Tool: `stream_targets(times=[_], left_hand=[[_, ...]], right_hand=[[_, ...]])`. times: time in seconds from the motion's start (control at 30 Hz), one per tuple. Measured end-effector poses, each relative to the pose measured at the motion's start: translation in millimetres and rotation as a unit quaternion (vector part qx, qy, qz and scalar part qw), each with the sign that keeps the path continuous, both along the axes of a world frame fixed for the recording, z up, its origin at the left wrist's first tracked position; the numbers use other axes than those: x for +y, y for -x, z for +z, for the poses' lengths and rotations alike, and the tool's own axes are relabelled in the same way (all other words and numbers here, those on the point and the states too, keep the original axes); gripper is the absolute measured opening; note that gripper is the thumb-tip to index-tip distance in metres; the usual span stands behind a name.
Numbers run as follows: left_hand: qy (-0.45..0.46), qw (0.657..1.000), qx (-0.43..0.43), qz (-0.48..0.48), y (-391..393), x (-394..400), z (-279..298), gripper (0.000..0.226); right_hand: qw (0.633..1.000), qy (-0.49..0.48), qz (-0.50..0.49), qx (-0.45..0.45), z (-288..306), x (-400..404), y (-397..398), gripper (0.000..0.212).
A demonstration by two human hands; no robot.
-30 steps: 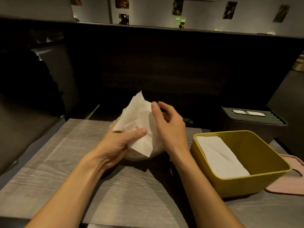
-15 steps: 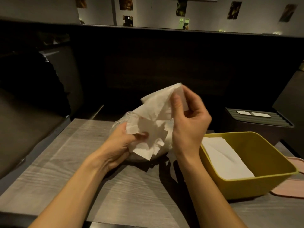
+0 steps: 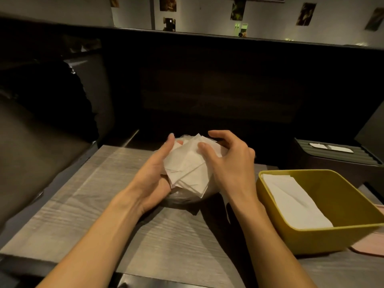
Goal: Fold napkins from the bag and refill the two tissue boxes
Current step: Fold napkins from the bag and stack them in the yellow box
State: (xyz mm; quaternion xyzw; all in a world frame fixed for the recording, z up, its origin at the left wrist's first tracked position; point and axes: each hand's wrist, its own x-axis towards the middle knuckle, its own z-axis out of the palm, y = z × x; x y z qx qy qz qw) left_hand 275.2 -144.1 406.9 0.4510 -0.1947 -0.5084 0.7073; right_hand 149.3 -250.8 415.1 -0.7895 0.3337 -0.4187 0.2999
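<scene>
A folded white napkin [image 3: 188, 169] lies across my left hand [image 3: 154, 173], which holds it from below over the clear plastic bag of napkins [image 3: 182, 199] on the table. My right hand [image 3: 228, 161] hovers at the napkin's right edge, thumb pressing its top, fingers curved above. The yellow tissue box [image 3: 332, 238] stands open at the right with folded white napkins [image 3: 291, 200] inside. A dark ribbed tissue box [image 3: 336, 154] with a white slip in its slot sits behind it.
The grey wood-grain table [image 3: 83, 204] ends in a dark booth seat at the left and a dark partition behind. A pink lid [image 3: 369, 244] lies under the yellow box's right side.
The raised, opened napkin has been folded down flat onto my left hand. My right hand let go of its upper corner and dropped to the napkin's right edge.
</scene>
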Motion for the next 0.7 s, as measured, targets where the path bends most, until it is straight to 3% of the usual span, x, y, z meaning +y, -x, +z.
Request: stream_targets(times=[0.13,0.27,0.37,0.47,0.5,0.57,0.63,0.7], left_hand=[[0.002,0.998,-0.049,0.029,1.9,-1.7,-1.8,0.04],[0.02,0.998,-0.01,0.061,-0.6,-2.9,-2.0,0.037],[0.036,0.997,0.02,0.059,-3.2,-3.4,-2.6,0.033],[0.051,0.995,0.042,0.075,-10.3,-5.0,-7.9,0.028],[0.06,0.993,0.047,0.085,-12.7,-5.2,-9.9,0.034],[0.059,0.991,0.027,0.113,-13.6,-5.4,-13.4,0.067],[0.019,0.985,-0.071,0.153,-11.1,-7.9,-15.8,0.089],[-0.021,0.969,-0.166,0.181,-5.9,-11.7,-15.9,0.095]], right_hand=[[0.999,-0.018,0.018,-0.025,-0.9,-3.2,-0.9,0.041],[0.992,-0.081,0.064,-0.07,-1.1,-6.2,3.2,0.041],[0.992,-0.072,0.032,-0.096,-4.8,-7.4,5.0,0.041],[0.99,0.012,-0.042,-0.135,-4.5,-2.5,5.5,0.038],[0.984,0.042,-0.055,-0.165,-2.7,0.4,6.0,0.037],[0.967,0.066,-0.044,-0.242,2.3,6.5,6.8,0.034],[0.952,0.036,0.0,-0.305,6.0,12.2,5.5,0.032],[0.947,-0.023,0.042,-0.318,6.9,16.6,0.7,0.032]])
